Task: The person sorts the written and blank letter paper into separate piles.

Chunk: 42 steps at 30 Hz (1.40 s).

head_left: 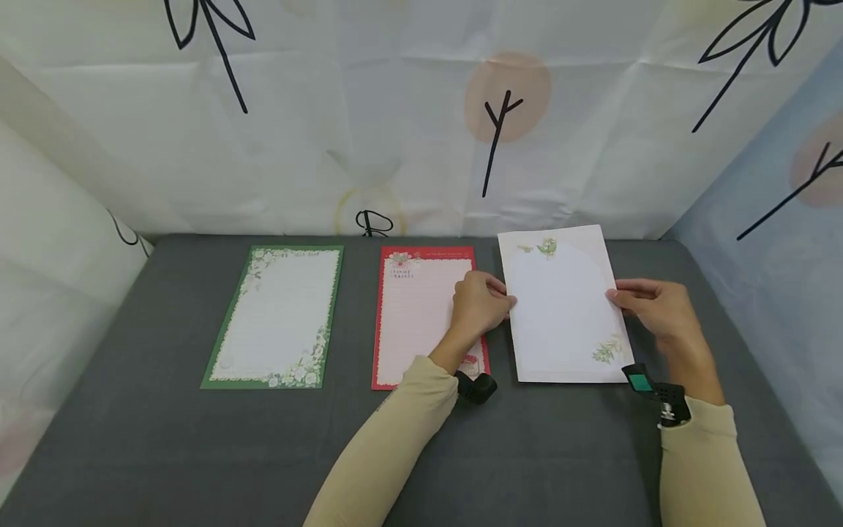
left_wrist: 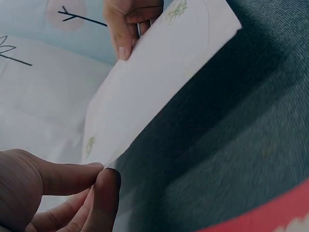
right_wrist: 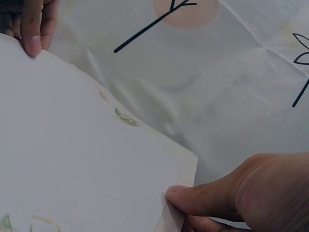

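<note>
Stationery sheet [head_left: 560,311]: white, with green sprigs printed near two corners; it was held up between both hands at the right of the row, with a dark shadow beneath it in the left wrist view.
Left hand [head_left: 479,301]: its grip pinched the sheet's left edge between thumb and fingertip, the wrist passing over the red-bordered sheet [head_left: 415,322].
Right hand [head_left: 658,313]: its grip pinched the right edge, thumb on the printed face.
Row on the dark grey table [head_left: 263,454]: the red-bordered sheet lay just left of the raised one, and the green-bordered sheet [head_left: 276,315] lay farther left; the step in hand looked like setting out a third sheet.
Gap beside the red border: the next move seemed to call for lowering the white sheet level (paper bends easily), squaring it, then releasing both edges together.
</note>
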### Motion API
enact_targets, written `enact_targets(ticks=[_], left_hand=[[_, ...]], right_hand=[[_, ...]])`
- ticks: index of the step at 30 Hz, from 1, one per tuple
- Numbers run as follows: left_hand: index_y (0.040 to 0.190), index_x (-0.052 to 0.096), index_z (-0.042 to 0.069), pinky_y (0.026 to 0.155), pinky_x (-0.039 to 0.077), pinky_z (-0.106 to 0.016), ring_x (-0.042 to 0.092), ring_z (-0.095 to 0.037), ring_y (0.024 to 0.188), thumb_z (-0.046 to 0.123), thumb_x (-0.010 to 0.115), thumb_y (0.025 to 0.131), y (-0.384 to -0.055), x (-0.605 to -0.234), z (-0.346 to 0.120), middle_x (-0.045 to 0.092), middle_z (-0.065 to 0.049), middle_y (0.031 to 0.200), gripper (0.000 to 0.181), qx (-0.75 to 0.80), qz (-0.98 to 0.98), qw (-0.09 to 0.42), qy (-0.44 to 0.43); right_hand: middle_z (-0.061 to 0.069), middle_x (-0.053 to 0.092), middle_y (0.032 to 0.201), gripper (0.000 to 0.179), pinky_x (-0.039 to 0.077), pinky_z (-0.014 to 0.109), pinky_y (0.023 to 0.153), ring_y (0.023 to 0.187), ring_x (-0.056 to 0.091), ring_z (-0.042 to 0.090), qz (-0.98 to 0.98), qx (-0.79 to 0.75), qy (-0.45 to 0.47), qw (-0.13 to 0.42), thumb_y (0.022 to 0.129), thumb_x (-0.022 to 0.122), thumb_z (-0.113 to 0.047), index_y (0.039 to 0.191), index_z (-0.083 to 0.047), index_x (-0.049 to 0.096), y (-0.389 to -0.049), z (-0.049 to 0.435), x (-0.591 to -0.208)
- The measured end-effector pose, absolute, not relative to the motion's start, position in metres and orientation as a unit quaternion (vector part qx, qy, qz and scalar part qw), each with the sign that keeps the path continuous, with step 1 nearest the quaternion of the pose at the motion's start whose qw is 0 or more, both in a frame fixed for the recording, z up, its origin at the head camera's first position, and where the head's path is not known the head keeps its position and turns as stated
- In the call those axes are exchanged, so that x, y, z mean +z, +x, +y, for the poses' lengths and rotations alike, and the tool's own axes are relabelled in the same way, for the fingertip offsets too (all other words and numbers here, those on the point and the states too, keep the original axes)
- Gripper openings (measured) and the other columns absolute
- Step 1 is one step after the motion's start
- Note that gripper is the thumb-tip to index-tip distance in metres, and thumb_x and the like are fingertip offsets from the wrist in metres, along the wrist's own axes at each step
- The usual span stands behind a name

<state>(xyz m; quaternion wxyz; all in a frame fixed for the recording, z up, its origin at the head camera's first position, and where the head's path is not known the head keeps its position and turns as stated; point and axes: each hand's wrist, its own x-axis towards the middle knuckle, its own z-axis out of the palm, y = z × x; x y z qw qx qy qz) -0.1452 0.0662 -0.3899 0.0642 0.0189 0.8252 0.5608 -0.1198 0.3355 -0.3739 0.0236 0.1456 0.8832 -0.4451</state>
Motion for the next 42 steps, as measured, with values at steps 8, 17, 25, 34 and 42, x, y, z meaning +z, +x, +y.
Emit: enact_targets(ticks=[8, 17, 25, 34, 42], left_hand=[[0.074, 0.071, 0.006, 0.055, 0.046, -0.028, 0.059, -0.013, 0.058, 0.007, 0.077, 0.083, -0.147, -0.398, 0.092, 0.064, 0.003, 0.062, 0.011, 0.491, 0.870, 0.051, 0.017], [0.073, 0.069, 0.010, 0.052, 0.043, -0.029, 0.058, -0.017, 0.063, 0.009, 0.074, 0.078, -0.148, -0.399, 0.106, 0.062, 0.002, 0.068, 0.007, 0.421, 0.906, 0.042, 0.031], [0.075, 0.065, 0.011, 0.050, 0.044, -0.028, 0.057, -0.016, 0.062, 0.013, 0.076, 0.081, -0.148, -0.399, 0.108, 0.059, 0.002, 0.068, 0.013, 0.404, 0.912, 0.064, 0.021], [0.080, 0.068, 0.010, 0.053, 0.047, -0.028, 0.061, -0.017, 0.065, 0.014, 0.083, 0.078, -0.148, -0.400, 0.108, 0.063, 0.000, 0.072, 0.016, 0.400, 0.913, 0.070, 0.027], [0.085, 0.068, 0.008, 0.058, 0.046, -0.030, 0.063, -0.023, 0.076, 0.020, 0.086, 0.079, -0.148, -0.395, 0.107, 0.063, -0.003, 0.080, 0.022, 0.406, 0.908, 0.098, 0.022]], right_hand=[[0.028, 0.054, 0.133, 0.052, 0.045, 0.037, 0.080, 0.089, 0.059, 0.019, 0.887, -0.419, 0.192, 0.039, 0.101, 0.063, -0.027, 0.136, 0.011, 0.057, -0.119, 0.347, -0.385], [0.034, 0.049, 0.140, 0.050, 0.039, 0.064, 0.103, 0.116, 0.054, 0.046, 0.876, -0.414, 0.243, 0.041, 0.102, 0.061, -0.021, 0.138, 0.013, 0.053, -0.117, 0.349, -0.389], [0.036, 0.053, 0.133, 0.046, 0.047, 0.057, 0.090, 0.113, 0.054, 0.047, 0.902, -0.368, 0.224, 0.033, 0.101, 0.062, -0.020, 0.132, 0.014, 0.059, -0.117, 0.350, -0.393], [0.036, 0.053, 0.133, 0.047, 0.046, 0.057, 0.087, 0.116, 0.051, 0.048, 0.909, -0.352, 0.222, 0.036, 0.100, 0.064, -0.023, 0.130, 0.013, 0.060, -0.116, 0.349, -0.391], [0.035, 0.058, 0.128, 0.044, 0.043, 0.043, 0.074, 0.118, 0.050, 0.048, 0.915, -0.339, 0.220, 0.004, 0.097, 0.065, -0.021, 0.125, 0.013, 0.065, -0.116, 0.346, -0.387]])
